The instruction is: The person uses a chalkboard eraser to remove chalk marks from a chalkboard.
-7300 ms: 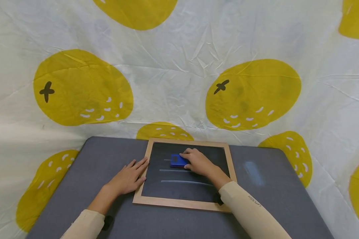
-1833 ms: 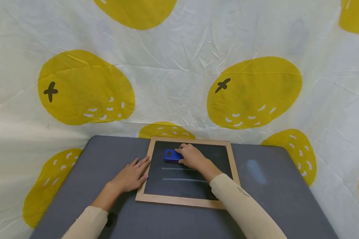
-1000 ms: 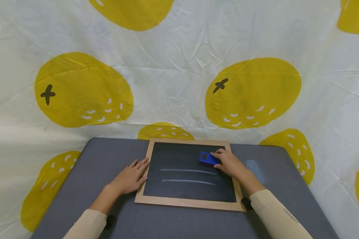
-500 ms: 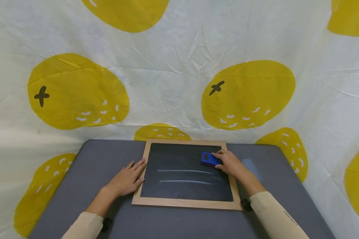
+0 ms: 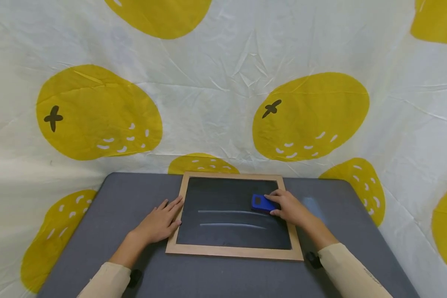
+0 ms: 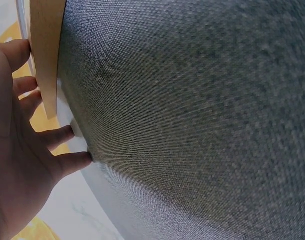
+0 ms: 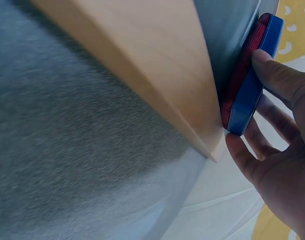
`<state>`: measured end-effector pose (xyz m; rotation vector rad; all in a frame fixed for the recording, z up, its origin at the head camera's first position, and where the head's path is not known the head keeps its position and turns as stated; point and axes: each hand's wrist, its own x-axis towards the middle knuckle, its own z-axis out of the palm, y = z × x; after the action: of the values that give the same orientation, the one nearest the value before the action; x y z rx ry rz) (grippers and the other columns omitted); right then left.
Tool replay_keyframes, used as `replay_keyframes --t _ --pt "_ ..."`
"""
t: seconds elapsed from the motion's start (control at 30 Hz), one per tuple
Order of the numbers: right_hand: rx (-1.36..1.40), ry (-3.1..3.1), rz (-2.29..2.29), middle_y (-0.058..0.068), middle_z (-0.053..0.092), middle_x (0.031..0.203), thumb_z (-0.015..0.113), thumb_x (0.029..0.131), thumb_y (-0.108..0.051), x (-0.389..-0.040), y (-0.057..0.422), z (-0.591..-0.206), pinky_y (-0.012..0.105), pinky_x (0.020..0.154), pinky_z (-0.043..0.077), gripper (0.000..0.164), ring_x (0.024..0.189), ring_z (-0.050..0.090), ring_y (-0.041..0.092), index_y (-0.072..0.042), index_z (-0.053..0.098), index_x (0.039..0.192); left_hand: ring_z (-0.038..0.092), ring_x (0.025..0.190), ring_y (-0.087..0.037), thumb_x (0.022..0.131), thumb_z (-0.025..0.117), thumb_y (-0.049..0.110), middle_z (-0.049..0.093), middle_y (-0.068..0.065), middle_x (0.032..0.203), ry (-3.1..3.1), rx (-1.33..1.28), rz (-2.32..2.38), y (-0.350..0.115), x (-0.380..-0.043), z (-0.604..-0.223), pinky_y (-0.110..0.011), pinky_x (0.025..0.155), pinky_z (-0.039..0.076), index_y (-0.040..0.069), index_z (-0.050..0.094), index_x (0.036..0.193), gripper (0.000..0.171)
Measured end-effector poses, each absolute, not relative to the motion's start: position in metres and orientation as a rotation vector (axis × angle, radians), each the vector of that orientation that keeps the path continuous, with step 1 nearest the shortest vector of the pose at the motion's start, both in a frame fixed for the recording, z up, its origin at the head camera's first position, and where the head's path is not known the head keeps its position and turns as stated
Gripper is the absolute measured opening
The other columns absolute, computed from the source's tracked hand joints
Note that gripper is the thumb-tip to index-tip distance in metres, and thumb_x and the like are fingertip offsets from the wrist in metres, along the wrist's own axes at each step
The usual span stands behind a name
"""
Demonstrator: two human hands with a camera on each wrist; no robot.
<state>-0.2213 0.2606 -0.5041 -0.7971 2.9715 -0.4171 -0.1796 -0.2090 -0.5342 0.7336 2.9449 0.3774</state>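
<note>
- Blue eraser (image 5: 258, 203): right of centre in the head view, on the upper right part of the chalkboard (image 5: 223, 192); the right wrist view shows its red underside (image 7: 242, 70) turned to the board.
- Right hand (image 5: 289, 209): fingers and thumb curled about the right end of the blue eraser, gripping its sides.
- Left hand (image 5: 158, 222): lower left of centre; fingers extended and slightly spread, grasping nothing, some tips against the left side of the wooden frame (image 5: 234, 251), others on the table beside it.
- Upper chalk line (image 5: 227, 212): its right end runs close to the eraser's lower edge; whether the eraser overlaps it is hard to judge here.
- Lower chalk line (image 5: 231, 225): below and roughly parallel, apart from the eraser.
- Grey table (image 5: 208, 277): lower part of the head view, bearing the framed board; a pale smudge (image 5: 313, 207) lies right of it.
- Patterned cloth (image 5: 208, 116): white with yellow shapes, filling the upper part behind the table.
</note>
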Motion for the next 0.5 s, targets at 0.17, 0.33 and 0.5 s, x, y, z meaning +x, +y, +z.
replay_keyframes --t 0.17,0.33,0.5 --pt "-0.855 2.961 -0.403 0.02 0.063 0.131 0.081 0.09 -0.018 -0.21 0.263 -0.502 0.059 0.101 0.049 0.056 0.119 0.059 0.042 -0.003 0.064 0.141 0.036 0.146 -0.055 0.107 0.053 0.037 0.029 -0.008 0.17 2.946 0.729 0.363 -0.209 -0.18 -0.534 -0.077 0.106 0.037 0.012 0.032 0.163 0.065" --pt "-0.894 2.961 -0.413 0.02 0.063 0.13 0.082 0.089 -0.017 -0.2 0.264 -0.502 0.059 0.1 0.05 0.057 0.118 0.06 0.042 -0.002 0.064 0.141 0.036 0.146 -0.056 0.107 0.054 0.038 0.03 -0.008 0.17 2.951 0.732 0.367 -0.208 -0.18 -0.533 -0.077 0.106 0.037 0.012 0.032 0.163 0.066" --pt "-0.914 2.951 -0.429 0.019 0.063 0.13 0.082 0.088 -0.016 -0.192 0.265 -0.504 0.058 0.099 0.051 0.057 0.117 0.06 0.041 -0.002 0.064 0.14 0.036 0.146 -0.055 0.106 0.054 0.038 0.03 -0.008 0.17 2.953 0.722 0.358 -0.208 -0.181 -0.534 -0.077 0.106 0.037 0.012 0.032 0.163 0.066"
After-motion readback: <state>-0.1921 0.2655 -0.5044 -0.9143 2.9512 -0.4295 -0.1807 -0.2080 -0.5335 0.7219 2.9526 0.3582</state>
